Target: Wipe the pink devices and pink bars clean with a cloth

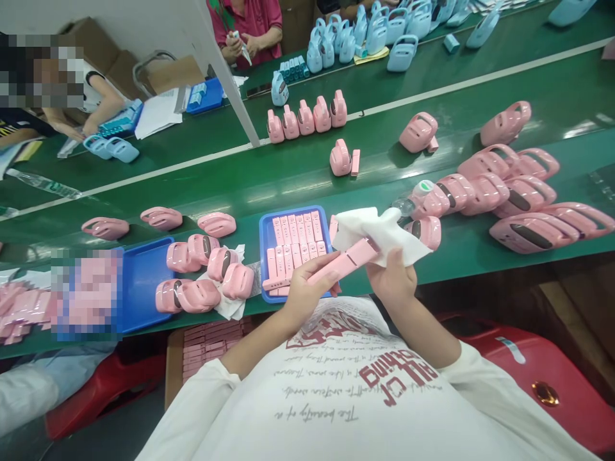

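My left hand (307, 288) is closed around the lower end of a long pink rectangular bar (343, 262), which tilts up to the right. A white cloth (375, 230), held in my right hand (394, 280), lies against the bar's upper end; I cannot tell whether it is fabric or paper. Just beyond my left hand is a blue tray (263, 256) with several pink bars in rows. To the right of the cloth, a pink device with a loop handle (427, 232) rests on the green table, and a clear bottle (406, 206) shows partly behind the cloth.
More pink devices (523, 230) stand at the right, and a group (199, 296) sits left of the tray. Another blue tray (144, 282) lies farther left. Pink devices (305, 118) line the green conveyor belt (206, 173). Co-workers sit across, near blue devices (377, 32). A red stool (538, 378) is at lower right.
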`<action>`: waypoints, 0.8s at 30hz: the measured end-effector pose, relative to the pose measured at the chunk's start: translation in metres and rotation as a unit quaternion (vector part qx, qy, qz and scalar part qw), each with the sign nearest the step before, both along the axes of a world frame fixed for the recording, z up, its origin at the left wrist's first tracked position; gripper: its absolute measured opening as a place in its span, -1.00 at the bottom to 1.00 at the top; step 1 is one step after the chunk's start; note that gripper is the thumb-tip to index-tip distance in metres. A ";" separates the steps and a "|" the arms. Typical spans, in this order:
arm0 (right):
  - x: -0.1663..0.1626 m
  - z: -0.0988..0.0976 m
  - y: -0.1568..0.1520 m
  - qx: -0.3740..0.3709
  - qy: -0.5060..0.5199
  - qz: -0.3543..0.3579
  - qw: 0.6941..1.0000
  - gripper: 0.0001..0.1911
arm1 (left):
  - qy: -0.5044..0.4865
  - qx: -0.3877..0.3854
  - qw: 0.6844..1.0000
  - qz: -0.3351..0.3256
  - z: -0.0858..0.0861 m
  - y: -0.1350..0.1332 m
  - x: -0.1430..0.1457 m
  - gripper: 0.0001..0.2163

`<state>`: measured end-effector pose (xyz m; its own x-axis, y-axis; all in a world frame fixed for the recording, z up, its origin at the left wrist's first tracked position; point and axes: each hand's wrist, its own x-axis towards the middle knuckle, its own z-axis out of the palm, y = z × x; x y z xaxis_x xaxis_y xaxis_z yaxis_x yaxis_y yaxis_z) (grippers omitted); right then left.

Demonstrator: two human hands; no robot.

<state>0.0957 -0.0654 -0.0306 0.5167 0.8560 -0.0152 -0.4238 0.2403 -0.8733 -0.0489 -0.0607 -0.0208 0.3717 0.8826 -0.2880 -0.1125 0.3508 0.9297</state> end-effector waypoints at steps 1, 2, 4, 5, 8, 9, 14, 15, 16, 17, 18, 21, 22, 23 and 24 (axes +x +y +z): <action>0.002 -0.003 0.003 -0.006 -0.005 -0.012 1.000 -0.44 | 0.017 -0.013 1.000 -0.005 0.000 0.003 0.000 -0.49; 0.005 -0.006 0.007 -0.011 -0.008 -0.036 0.999 -0.44 | 0.039 -0.021 0.999 -0.011 0.000 0.006 0.000 -0.50; 0.016 -0.011 0.012 -0.018 -0.006 -0.109 0.994 -0.46 | 0.100 -0.003 0.995 -0.019 -0.003 0.014 -0.001 -0.53; 0.023 -0.013 0.014 -0.020 -0.002 -0.147 0.989 -0.47 | 0.136 0.035 0.990 -0.021 -0.005 0.018 -0.001 -0.56; 0.046 -0.019 0.010 -0.022 0.020 -0.205 0.978 -0.51 | 0.272 0.242 0.930 -0.056 -0.014 0.030 0.005 -0.69; 0.052 -0.021 0.007 -0.024 0.024 -0.209 0.977 -0.52 | 0.328 0.308 0.889 -0.089 -0.018 0.033 0.011 -0.72; 0.071 -0.030 -0.013 -0.064 -0.005 -0.255 0.965 -0.59 | 0.554 0.329 0.672 -0.365 -0.054 0.042 0.061 -0.70; 0.073 -0.032 -0.016 -0.073 -0.013 -0.268 0.961 -0.61 | 0.562 0.309 0.659 -0.393 -0.063 0.043 0.071 -0.72; 0.074 -0.033 -0.019 -0.080 -0.020 -0.279 0.957 -0.63 | 0.565 0.292 0.652 -0.412 -0.071 0.044 0.079 -0.74; 0.075 -0.035 -0.021 -0.086 -0.025 -0.292 0.952 -0.66 | 0.565 0.280 0.651 -0.423 -0.079 0.045 0.086 -0.76; 0.075 -0.035 -0.023 -0.090 -0.029 -0.304 0.948 -0.68 | 0.563 0.271 0.653 -0.428 -0.086 0.047 0.091 -0.77; 0.074 -0.037 -0.026 -0.097 -0.036 -0.321 0.941 -0.73 | 0.561 0.250 0.659 -0.435 -0.095 0.053 0.094 -0.76; 0.074 -0.038 -0.027 -0.098 -0.035 -0.322 0.941 -0.73 | 0.557 0.244 0.666 -0.433 -0.095 0.056 0.091 -0.77; 0.075 -0.039 -0.027 -0.098 -0.035 -0.322 0.941 -0.72 | 0.551 0.239 0.674 -0.431 -0.094 0.060 0.086 -0.78; 0.076 -0.040 -0.028 -0.096 -0.036 -0.327 0.940 -0.71 | 0.546 0.235 0.681 -0.429 -0.091 0.064 0.080 -0.77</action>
<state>0.1720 -0.0930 -0.0709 0.9367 0.3407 -0.0813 -0.1785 0.2646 -0.9477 0.0309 0.0031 -0.1120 0.5998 0.5662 -0.5654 0.7933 -0.5129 0.3279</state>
